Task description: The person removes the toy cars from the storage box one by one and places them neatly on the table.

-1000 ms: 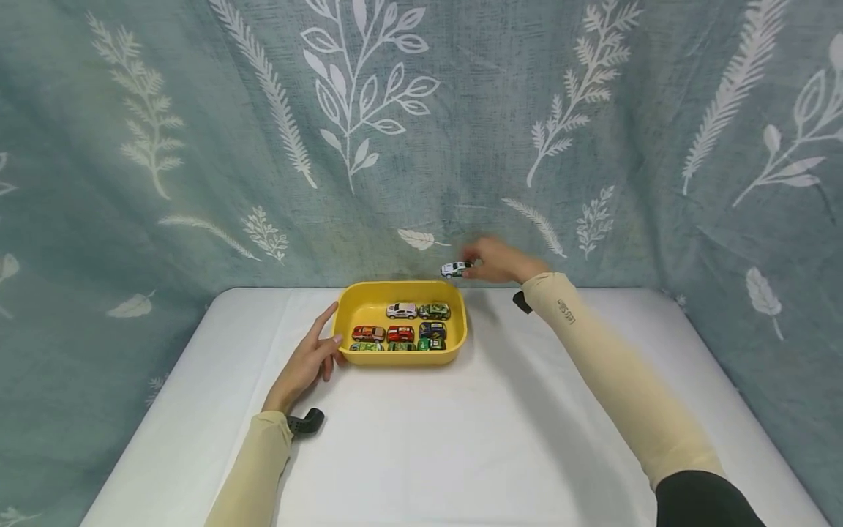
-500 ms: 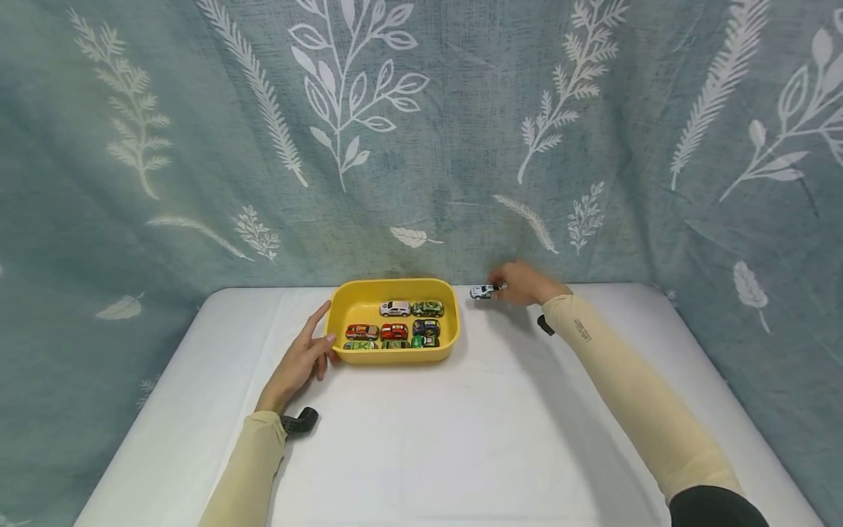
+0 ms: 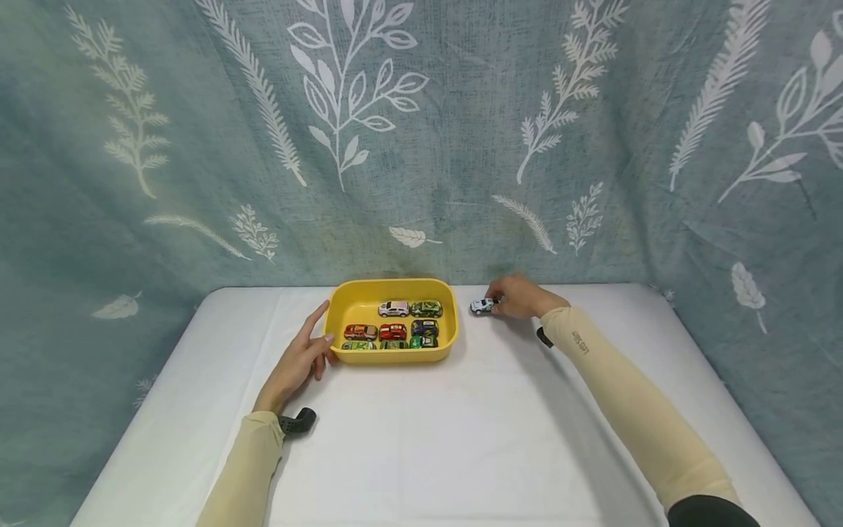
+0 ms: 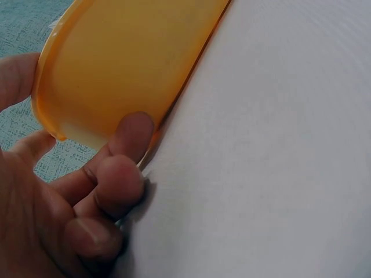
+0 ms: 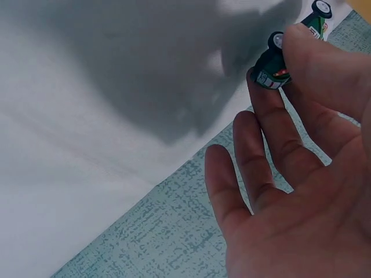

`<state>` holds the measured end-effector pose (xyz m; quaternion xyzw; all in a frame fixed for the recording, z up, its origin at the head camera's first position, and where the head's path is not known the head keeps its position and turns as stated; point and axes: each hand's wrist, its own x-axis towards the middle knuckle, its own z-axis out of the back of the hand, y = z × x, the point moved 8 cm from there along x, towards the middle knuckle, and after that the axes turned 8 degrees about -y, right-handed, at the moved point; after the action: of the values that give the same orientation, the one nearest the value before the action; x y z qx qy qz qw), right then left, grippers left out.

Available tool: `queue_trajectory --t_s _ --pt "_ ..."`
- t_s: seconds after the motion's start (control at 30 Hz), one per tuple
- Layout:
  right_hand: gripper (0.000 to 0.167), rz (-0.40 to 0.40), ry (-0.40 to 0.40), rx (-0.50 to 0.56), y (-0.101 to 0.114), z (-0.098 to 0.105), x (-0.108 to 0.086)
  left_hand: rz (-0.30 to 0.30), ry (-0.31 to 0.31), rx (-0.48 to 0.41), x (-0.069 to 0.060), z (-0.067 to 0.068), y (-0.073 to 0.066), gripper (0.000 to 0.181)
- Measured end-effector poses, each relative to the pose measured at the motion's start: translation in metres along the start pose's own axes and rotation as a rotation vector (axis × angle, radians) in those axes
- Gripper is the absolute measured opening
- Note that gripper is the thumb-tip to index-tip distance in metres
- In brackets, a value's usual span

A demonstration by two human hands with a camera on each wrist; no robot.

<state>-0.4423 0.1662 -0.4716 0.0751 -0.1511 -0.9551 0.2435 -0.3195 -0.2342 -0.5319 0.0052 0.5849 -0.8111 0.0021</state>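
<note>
My right hand pinches a small white toy car between thumb and fingers, low over the white table to the right of a yellow bin. Green and dark parts of the car show in the right wrist view, along with its wheels; the thumb covers some of it. Several toy cars lie inside the bin in rows, among them a red car and an orange car. At the bin's left end my left hand holds its rim and outer wall.
A white cloth covers the table. Behind it hangs a grey-green curtain with white leaf prints, close to the table's back edge. Black straps with small devices are on both wrists.
My right hand has carried the white toy car from above the bin's back right corner to the right and down beside it. The left hand stays at the bin; the view has shifted slightly.
</note>
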Motion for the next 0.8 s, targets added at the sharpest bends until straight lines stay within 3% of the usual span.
queue_trajectory --t_s 0.33,0.8 --pt "0.033 -0.005 -0.003 -0.014 -0.0012 -0.0036 0.001 0.01 0.009 -0.005 -0.0001 -0.0003 -0.0008 0.067" --pt "0.036 -0.051 -0.033 0.06 -0.0072 -0.0081 0.0017 0.019 -0.004 0.019 0.0014 0.0027 0.0009 0.066"
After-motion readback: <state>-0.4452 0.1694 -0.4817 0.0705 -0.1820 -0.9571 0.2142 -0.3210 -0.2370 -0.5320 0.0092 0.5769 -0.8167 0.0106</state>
